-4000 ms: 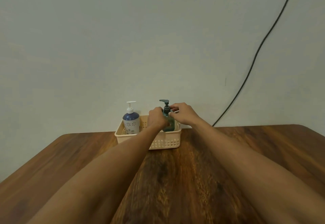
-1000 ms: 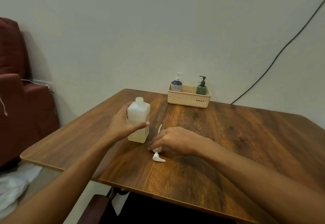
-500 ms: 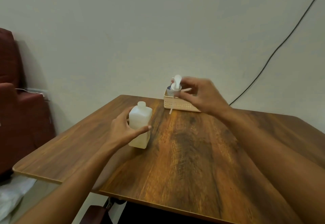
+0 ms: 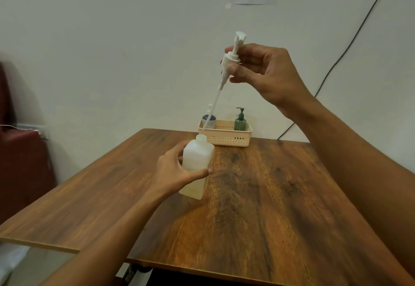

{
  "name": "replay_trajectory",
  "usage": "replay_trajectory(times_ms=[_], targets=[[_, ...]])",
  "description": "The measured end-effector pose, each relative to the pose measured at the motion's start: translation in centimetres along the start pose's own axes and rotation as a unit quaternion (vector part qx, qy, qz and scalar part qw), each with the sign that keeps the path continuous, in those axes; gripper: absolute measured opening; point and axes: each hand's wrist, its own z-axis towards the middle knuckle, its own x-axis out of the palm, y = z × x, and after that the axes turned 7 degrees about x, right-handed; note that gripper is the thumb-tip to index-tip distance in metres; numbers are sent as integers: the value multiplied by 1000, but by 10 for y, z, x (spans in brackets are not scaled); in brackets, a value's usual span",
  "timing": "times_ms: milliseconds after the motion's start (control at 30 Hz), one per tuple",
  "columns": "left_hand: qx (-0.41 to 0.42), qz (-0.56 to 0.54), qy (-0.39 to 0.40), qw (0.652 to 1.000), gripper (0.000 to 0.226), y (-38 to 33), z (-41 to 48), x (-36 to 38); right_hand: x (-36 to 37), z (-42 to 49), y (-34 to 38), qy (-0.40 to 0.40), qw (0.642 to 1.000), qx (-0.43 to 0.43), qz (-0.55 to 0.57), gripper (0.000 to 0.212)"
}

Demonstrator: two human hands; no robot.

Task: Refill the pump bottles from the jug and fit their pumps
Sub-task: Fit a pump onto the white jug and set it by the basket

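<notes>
left hand (image 4: 177, 174) wrapped around open square bottle (image 4: 197, 166) near table (image 4: 269, 207) middle, right hand (image 4: 267, 73) pinching light, whippy-tubed pump (image 4: 229, 61) by its collar above bottle, likely best gripped there.

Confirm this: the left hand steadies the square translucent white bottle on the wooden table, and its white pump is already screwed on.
Not quite. The head view shows the white pump with its long dip tube held in the air by the right hand, its tube tip above the open neck of the square translucent white bottle. The left hand does steady that bottle.
</notes>
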Motion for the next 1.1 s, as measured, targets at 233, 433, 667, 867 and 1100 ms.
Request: replay_trajectory(times_ms=[233, 433, 667, 867, 1100], targets=[[13, -11, 17, 1000, 104, -2, 2, 9, 3, -4, -16, 24, 999, 30, 0, 41], [21, -15, 23, 999, 108, -6, 2, 11, 21, -12, -40, 72, 995, 69, -14, 43], [28, -35, 10, 999, 103, -15, 4, 10, 41, -27, -64, 123, 988, 85, -46, 40], [35, -42, 8, 998, 102, -19, 6, 11, 43, -34, -68, 140, 985, 88, -56, 39], [40, -39, 0, 998, 97, -20, 9, 12, 43, -38, -72, 141, 984, 87, -60, 39]])
